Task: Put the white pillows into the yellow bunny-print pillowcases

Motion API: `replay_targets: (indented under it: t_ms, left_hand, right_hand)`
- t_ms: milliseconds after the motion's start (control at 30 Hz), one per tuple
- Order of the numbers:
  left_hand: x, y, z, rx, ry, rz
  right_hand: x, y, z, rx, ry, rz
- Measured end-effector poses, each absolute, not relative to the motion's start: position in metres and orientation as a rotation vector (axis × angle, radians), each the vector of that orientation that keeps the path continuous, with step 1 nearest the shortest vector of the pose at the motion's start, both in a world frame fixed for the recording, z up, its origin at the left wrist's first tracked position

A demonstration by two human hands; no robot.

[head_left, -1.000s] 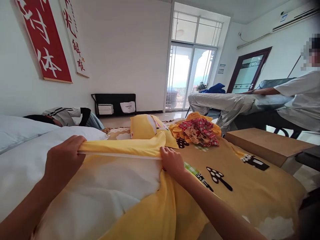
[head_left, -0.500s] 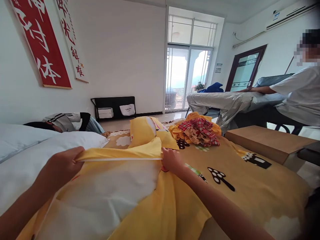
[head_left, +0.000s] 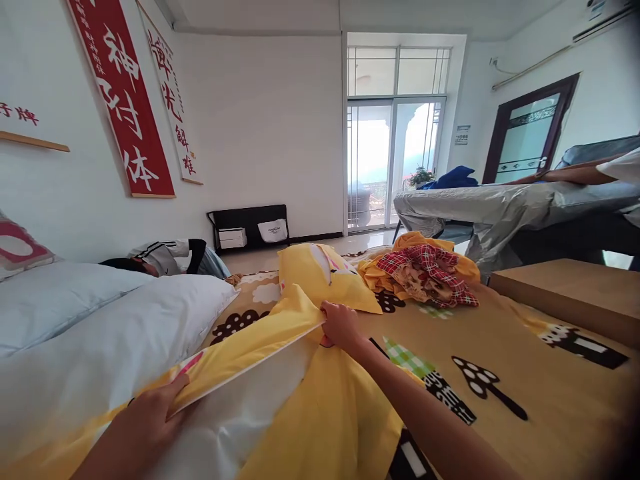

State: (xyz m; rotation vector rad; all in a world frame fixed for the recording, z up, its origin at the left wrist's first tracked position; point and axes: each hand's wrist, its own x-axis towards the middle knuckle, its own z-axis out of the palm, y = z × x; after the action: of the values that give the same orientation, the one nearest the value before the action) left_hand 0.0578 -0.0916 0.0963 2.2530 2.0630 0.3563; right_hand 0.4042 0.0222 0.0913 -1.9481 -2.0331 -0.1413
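A yellow pillowcase point(head_left: 320, 413) with its opening towards me lies partly around a white pillow point(head_left: 235, 413). My right hand point(head_left: 343, 325) is closed on the far corner of the opening and pulls the edge taut. Lower and closer to me, my left hand point(head_left: 150, 417) grips the same edge, its thumb on top and its other fingers hidden under the cloth. Between the hands the hem runs slanting, higher at the right. Just beyond lies a yellow cushion point(head_left: 310, 267) with a printed picture.
White pillows point(head_left: 165, 313) lie on the left. The bed has a brown patterned cover point(head_left: 500, 347). Behind are crumpled orange and red checked cloth point(head_left: 430, 273) and a cardboard box point(head_left: 575, 287). A person's arm point(head_left: 575, 172) rests on a plastic-covered table point(head_left: 460, 200); another person point(head_left: 165, 257) lies at the far left.
My left hand has moved down and towards me along the pillowcase edge, so the hem now slants. My right hand keeps its hold. The view has turned left.
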Motion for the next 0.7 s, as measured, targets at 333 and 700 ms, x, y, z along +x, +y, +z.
replay_targets:
  t_ms: [333, 700]
  left_hand:
    - [0.184, -0.042, 0.135, 2.776, 1.77, 0.311]
    - [0.223, -0.055, 0.091, 3.798, 0.591, 0.789]
  right_hand:
    - [0.417, 0.006, 0.136, -1.918, -2.061, -0.288]
    - [0.423, 0.012, 0.13, -1.462, -2.076, 0.078]
